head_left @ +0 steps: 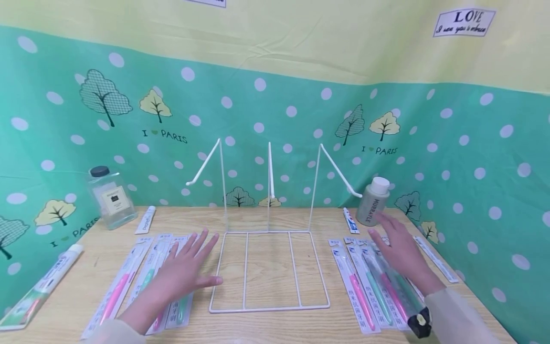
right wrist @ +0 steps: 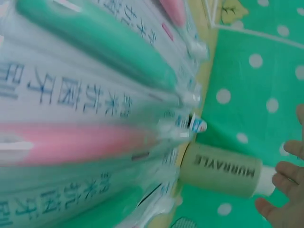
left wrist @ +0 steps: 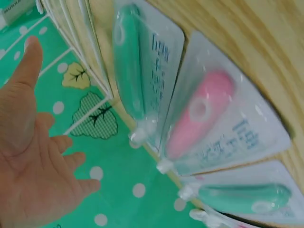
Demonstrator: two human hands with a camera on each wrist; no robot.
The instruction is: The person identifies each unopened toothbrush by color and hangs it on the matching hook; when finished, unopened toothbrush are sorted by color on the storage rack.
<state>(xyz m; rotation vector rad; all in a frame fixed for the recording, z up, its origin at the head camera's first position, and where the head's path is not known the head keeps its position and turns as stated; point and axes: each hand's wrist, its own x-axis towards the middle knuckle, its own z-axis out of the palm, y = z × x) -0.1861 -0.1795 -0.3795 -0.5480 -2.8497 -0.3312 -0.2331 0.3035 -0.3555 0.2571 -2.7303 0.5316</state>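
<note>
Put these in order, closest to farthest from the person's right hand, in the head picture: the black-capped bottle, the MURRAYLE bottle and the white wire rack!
From the right hand:
1. MURRAYLE bottle, close by, at the table's back right.
2. White wire rack, in the middle.
3. Black-capped bottle, across at the back left.

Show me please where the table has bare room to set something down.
Bare table shows between the long tube and the left toothbrushes, inside the base of the white rack, and at the back between the small left tube and the rack. It is crowded at the left toothbrushes and right toothbrushes, under the left hand and right hand.
</note>
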